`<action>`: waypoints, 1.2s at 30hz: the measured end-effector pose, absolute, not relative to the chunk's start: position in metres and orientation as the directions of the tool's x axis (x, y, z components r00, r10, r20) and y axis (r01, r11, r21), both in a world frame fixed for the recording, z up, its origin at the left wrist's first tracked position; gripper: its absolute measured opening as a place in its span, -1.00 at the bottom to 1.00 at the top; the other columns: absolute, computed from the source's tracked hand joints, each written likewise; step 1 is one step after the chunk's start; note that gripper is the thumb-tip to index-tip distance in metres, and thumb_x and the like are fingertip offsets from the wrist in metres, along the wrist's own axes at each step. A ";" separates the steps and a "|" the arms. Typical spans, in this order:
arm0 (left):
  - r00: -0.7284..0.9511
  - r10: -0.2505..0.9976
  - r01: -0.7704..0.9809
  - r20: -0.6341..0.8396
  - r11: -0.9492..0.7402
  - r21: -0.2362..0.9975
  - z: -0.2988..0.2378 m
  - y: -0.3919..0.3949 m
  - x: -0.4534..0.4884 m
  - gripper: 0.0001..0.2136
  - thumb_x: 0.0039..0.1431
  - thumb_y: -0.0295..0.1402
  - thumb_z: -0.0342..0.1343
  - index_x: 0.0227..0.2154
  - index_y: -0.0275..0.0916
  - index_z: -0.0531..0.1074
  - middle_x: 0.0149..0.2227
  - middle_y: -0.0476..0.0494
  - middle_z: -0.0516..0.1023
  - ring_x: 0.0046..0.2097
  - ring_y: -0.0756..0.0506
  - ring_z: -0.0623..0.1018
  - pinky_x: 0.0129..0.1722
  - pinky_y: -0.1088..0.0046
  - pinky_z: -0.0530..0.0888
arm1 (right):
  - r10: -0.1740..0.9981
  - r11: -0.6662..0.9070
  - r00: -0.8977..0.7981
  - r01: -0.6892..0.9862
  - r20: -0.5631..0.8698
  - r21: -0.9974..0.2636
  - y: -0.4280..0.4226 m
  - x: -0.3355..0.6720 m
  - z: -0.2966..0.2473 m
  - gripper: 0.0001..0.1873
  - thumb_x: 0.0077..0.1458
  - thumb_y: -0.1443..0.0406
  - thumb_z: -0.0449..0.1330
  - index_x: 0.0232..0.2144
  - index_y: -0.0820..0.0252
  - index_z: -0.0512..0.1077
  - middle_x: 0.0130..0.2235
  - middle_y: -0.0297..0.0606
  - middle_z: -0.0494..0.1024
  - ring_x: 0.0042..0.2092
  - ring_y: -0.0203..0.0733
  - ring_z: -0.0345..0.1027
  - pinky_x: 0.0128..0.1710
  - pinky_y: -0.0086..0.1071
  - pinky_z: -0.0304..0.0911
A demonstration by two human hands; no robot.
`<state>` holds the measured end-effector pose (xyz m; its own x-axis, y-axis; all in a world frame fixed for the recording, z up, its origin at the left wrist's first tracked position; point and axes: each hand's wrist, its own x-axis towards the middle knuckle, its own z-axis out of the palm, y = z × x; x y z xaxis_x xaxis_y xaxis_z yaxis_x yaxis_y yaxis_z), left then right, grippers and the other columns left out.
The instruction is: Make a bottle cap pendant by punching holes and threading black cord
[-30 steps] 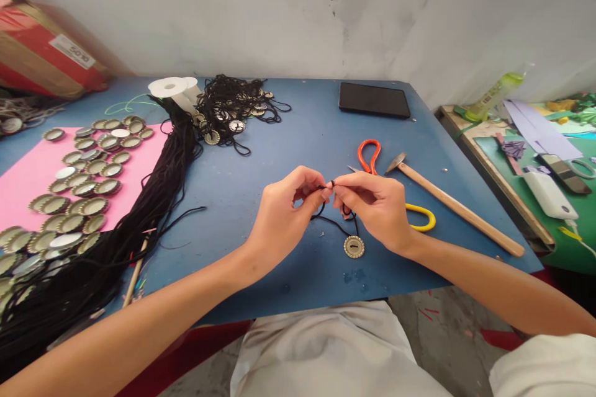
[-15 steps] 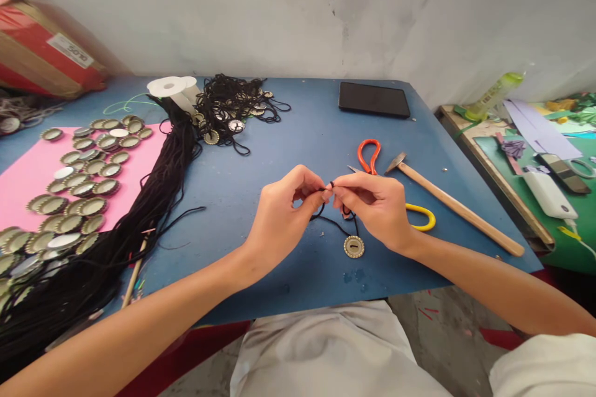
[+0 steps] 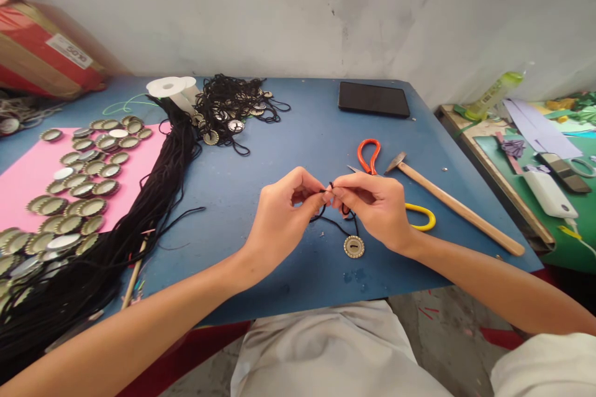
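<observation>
Thumb and forefinger of my left hand point(image 3: 291, 208) pinch a thin black cord point(image 3: 336, 224). My right hand point(image 3: 375, 205) pinches the same cord close by, the fingertips of both hands nearly meeting above the blue table point(image 3: 288, 136). A short black end pokes up at the right fingertips; the exact knot or crossing is hidden by the fingers. Below my right hand a bottle cap point(image 3: 354, 247) hangs or lies on the cord, inner side up, with a slot in its middle; I cannot tell whether it touches the table.
Scissors point(image 3: 367, 155) with one orange and one yellow handle lie partly under my right hand, beside a hammer point(image 3: 459, 205). A phone point(image 3: 374, 99) lies farther back. Left are bottle caps on pink paper point(image 3: 23, 170), a black cord bundle point(image 3: 153, 198), corded caps point(image 3: 233, 102) and a white spool point(image 3: 170, 88).
Both hands stay almost in place, still pinching the cord. The fingertips and the cord between them shift very slightly.
</observation>
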<state>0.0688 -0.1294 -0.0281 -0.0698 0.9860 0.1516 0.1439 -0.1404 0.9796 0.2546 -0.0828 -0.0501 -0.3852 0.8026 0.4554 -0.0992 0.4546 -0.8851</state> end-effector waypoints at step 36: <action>0.263 0.775 0.697 0.575 -0.564 0.442 -0.043 -0.123 0.052 -0.82 0.51 -0.48 0.08 -0.25 -0.17 0.49 -0.29 -0.03 0.70 -0.32 -0.01 0.57 -0.25 0.48 0.44 | 0.709 0.634 -0.553 0.228 0.438 -0.739 -0.078 0.261 -0.036 -0.81 0.45 0.38 0.21 -0.23 0.13 0.59 -0.37 -0.39 0.65 -0.39 -0.32 0.46 -0.30 -0.40 0.33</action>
